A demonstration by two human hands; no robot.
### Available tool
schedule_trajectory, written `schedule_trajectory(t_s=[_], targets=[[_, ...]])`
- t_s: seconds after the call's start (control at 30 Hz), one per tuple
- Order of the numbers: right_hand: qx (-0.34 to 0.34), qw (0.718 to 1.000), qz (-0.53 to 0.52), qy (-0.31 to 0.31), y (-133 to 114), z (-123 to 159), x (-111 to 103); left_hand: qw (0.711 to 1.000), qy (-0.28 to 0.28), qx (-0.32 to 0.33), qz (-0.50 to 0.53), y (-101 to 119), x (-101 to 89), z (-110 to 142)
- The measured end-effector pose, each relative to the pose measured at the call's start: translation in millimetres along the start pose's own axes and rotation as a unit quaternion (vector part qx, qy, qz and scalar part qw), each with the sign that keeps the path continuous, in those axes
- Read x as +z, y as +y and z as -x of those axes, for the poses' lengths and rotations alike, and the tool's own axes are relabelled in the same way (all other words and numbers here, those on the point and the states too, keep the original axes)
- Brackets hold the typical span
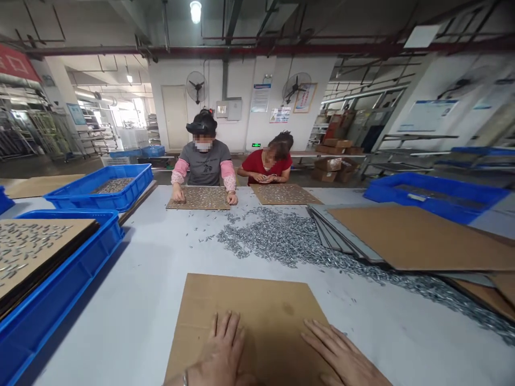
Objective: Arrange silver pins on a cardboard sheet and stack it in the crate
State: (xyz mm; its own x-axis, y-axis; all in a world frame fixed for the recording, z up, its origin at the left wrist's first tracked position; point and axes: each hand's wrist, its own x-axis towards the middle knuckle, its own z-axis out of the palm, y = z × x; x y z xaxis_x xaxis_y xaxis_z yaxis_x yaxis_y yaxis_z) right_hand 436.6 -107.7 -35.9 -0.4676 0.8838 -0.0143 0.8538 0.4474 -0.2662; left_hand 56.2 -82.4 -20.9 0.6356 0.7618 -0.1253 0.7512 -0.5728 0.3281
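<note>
A bare sheet of brown cardboard [265, 305] lies flat on the white table in front of me. My left hand [221, 348] rests on its left part, fingers stretched out and pointing away from me. On the right side of the sheet lies my right hand [341, 351], fingers extended and slanting inward to the left. Neither hand grips anything. Beyond the sheet spreads a large heap of small silvery metal pieces [277, 236], running off to the right.
Stacked cardboard sheets [422, 236] lie at the right on the metal pieces. Blue bins [80, 273] stand left; another blue bin [475, 212] is far right. Across the table, two people sit at cardboard sheets [201, 197] covered with small pieces.
</note>
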Motion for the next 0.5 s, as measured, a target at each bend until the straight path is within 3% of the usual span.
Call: schedule_trajectory(t_s=[0.13, 0.27, 0.37, 0.5], targets=[[0.031, 0.999, -0.03, 0.011, 12, -4, -12, 1.0, -0.007, -0.014, -0.005, -3, 23.5, -18], [0.143, 0.979, -0.014, 0.147, 34, -26, -14, 0.996, 0.074, 0.025, -0.035, -16, 40.3, -19], [0.217, 0.96, 0.021, 0.176, 55, -60, -21, 0.988, 0.13, 0.052, -0.063, -22, 47.1, -16], [0.278, 0.95, 0.065, 0.127, 69, -129, -34, 0.975, 0.176, 0.076, -0.11, -29, 54.3, -15]])
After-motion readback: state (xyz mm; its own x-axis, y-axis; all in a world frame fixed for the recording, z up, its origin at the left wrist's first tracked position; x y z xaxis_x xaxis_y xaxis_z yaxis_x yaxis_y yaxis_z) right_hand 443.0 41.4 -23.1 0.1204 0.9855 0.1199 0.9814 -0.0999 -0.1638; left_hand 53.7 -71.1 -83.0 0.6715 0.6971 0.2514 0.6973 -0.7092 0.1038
